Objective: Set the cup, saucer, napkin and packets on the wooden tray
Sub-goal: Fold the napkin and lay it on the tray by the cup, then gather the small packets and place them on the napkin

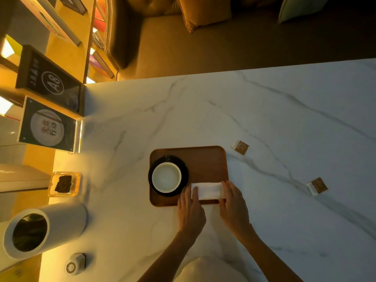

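A wooden tray lies on the marble table. On its left side a white cup stands on a black saucer. A folded white napkin lies along the tray's near edge, right of the saucer. My left hand holds the napkin's left end and my right hand holds its right end, fingers resting on it. Two brown packets lie on the table right of the tray: one packet near the tray's far right corner, the other packet farther right.
On the left stand a white cylindrical bin, a glass ashtray, a small round device and two upright signs. The table's far edge borders a sofa with cushions.
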Tool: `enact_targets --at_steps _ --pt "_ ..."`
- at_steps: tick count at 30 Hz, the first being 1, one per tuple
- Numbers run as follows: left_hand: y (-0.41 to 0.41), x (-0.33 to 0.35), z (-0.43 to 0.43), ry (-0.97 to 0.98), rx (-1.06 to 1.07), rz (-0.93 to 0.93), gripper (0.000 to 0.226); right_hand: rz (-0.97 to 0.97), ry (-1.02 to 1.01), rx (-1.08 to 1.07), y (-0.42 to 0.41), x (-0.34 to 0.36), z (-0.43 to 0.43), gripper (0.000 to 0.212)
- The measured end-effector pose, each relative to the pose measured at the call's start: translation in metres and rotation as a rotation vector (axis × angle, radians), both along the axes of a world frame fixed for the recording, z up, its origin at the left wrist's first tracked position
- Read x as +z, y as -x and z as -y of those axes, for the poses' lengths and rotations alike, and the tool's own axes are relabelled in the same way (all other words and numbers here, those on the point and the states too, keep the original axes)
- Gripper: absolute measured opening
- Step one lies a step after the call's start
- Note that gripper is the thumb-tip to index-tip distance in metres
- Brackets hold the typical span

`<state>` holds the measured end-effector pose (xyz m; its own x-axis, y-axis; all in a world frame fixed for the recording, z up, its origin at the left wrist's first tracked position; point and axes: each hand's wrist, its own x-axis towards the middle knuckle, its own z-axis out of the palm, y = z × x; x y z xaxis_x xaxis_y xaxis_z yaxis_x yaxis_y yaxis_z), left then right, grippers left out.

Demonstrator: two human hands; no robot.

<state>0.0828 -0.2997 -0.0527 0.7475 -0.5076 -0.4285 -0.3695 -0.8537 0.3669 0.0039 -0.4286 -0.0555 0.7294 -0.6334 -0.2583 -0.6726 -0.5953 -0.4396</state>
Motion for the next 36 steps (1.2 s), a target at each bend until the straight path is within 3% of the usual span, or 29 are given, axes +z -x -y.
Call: enact_targets --at_steps 3,8,25,33,36 --pt "0.007 -0.009 -0.009 -0.077 -0.245 -0.019 0.076 -0.113 0.051 0.230 0.010 -0.003 -0.006 0.063" --pt "0.008 -0.017 -0.016 -0.145 -0.339 -0.058 0.083 -0.356 0.035 0.338 0.022 -0.013 -0.014 0.079" --pt "-0.001 -0.020 -0.017 -0.228 -0.448 0.005 0.087 -0.353 0.078 0.279 0.010 -0.004 -0.024 0.083" --pt "-0.008 0.004 -0.009 -0.332 -0.428 -0.035 0.082 -0.380 0.144 0.278 0.008 0.020 -0.026 0.067" --pt "-0.005 0.019 -0.021 -0.329 -0.385 -0.089 0.079 -0.361 0.122 0.241 0.012 0.034 -0.025 0.084"
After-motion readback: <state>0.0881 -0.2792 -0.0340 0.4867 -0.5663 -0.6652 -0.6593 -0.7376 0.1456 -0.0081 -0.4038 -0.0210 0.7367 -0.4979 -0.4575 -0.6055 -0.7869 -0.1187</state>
